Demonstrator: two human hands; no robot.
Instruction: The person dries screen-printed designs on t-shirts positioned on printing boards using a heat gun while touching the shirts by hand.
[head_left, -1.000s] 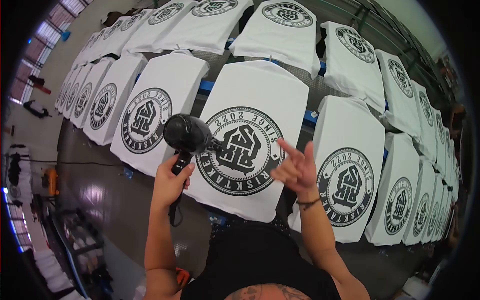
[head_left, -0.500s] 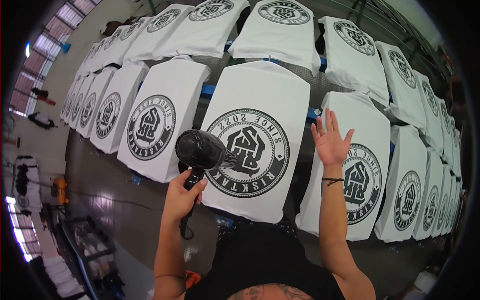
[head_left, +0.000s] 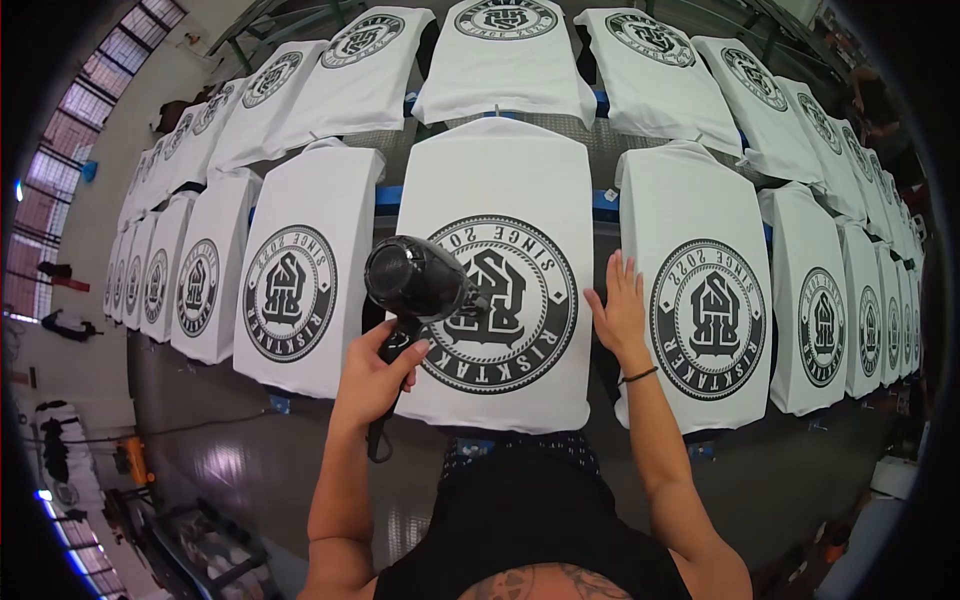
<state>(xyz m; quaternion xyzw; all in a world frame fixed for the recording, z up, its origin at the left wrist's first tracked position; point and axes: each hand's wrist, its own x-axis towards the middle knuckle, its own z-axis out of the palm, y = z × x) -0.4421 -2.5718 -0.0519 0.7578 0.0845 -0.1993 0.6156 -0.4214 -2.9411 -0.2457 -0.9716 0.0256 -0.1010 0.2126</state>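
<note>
My left hand (head_left: 377, 375) is wrapped round the handle of a black hair dryer (head_left: 415, 280). The dryer's nozzle hangs over the round black print on the white shirt (head_left: 495, 180) in the middle, hiding part of that print. My right hand (head_left: 621, 308) is open and empty, palm down with fingers pointing away from me. It hovers or rests at the gap between the middle shirt and the white shirt to its right (head_left: 685, 200); whether it touches either one I cannot tell. To the left lies another printed white shirt (head_left: 318, 198).
Two long rows of printed white shirts curve away to both sides, the far row including a shirt (head_left: 505, 75) straight ahead. A blue rail (head_left: 388, 197) runs between the rows. At the lower left are a dark rack (head_left: 215, 545) and an orange object (head_left: 135, 460).
The view has turned, bringing the middle shirt upright. My right hand swung out to the right, then came down beside the middle shirt, fingers closer together. The dryer stays in my left hand.
</note>
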